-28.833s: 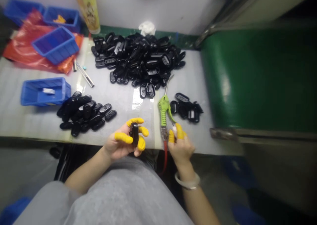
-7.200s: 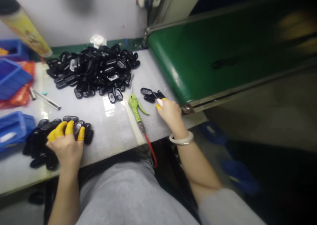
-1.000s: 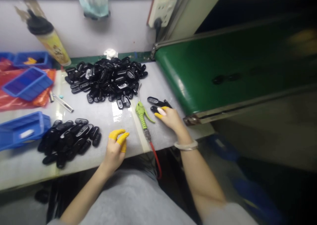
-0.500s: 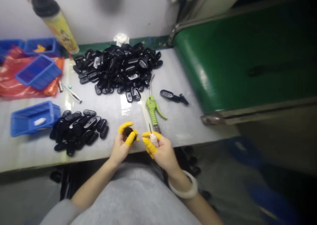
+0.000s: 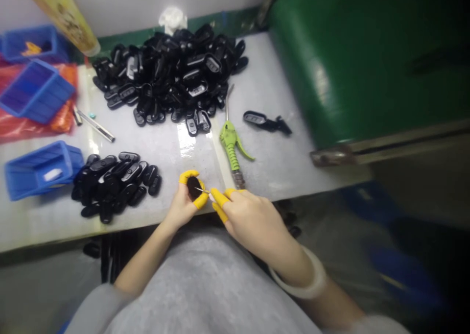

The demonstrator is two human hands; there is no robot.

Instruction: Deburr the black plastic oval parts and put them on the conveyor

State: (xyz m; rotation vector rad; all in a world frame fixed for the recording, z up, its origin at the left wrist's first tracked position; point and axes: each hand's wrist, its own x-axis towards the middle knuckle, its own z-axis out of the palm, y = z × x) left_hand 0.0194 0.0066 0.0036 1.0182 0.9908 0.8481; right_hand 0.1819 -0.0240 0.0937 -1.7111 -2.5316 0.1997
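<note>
The left hand (image 5: pixel 182 205) hides most of the black part (image 5: pixel 193 187); the right hand (image 5: pixel 253 221) covers a thin tool (image 5: pixel 201 190), too small to identify; the top edge cuts off the yellow bottle (image 5: pixel 62 11).

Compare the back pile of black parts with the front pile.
The back pile is far larger and heaped; the front pile is small and flatter. The front pile sits beside the blue bin, nearer the left hand; the back pile lies by the wall. Both hold black oval parts.
</note>
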